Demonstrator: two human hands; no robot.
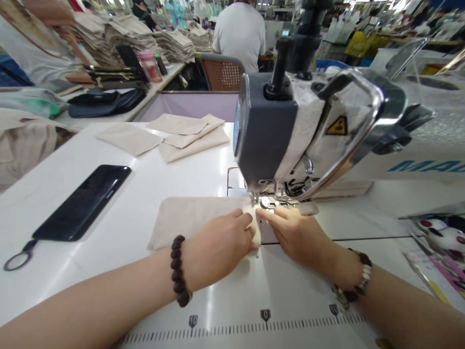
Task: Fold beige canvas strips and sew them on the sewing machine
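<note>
A beige fabric piece point(189, 213) lies flat on the white sewing table, its right edge by the sewing machine's point(267, 126) needle area. My left hand point(223, 245) has its fingers curled on that edge, gripping the cloth; part of the edge is hidden under them. Just right of the fabric, my right hand point(300, 235) rests on the table with its index finger stretched out, the tip at the cloth's edge. In front of both hands is the metal presser foot point(272, 202), lit by a small lamp. The needle itself is too small to make out.
Loose beige fabric pieces point(192, 133) lie farther back on the table. A black phone point(83, 203) with a ring strap is at left. A printed ruler scale point(232, 329) runs along the front. A person point(240, 34) sits beyond, near stacked cloth point(127, 36).
</note>
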